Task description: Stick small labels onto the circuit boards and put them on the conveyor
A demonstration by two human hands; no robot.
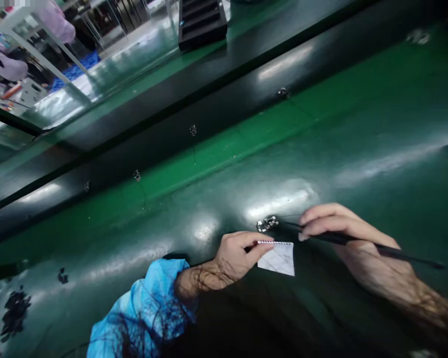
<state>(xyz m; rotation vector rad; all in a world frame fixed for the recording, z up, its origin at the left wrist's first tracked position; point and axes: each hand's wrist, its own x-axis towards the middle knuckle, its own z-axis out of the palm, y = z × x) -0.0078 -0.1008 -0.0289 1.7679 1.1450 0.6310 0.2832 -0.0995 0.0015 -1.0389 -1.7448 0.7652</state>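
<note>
Circuit board (pixel 268 223) on the green counter (pixel 377 191), just beyond a white sheet (pixel 280 261) pinched by the left hand (pixel 236 255); the right hand (pixel 371 268) pinches a black tool (pixel 334 238), its tip near the board.

Pretty shiny workspace tbh: a long green bench (pixel 190 191) takes up most of the view, with a dark strip (pixel 231 109) running lengthwise from left to far right. Overhead light leaves whitish glare (pixel 283 64) all over. Far left there's white metal framing (pixel 17 19), kinda blurry, plus some bright blue material (pixel 74 72) below it.
</note>
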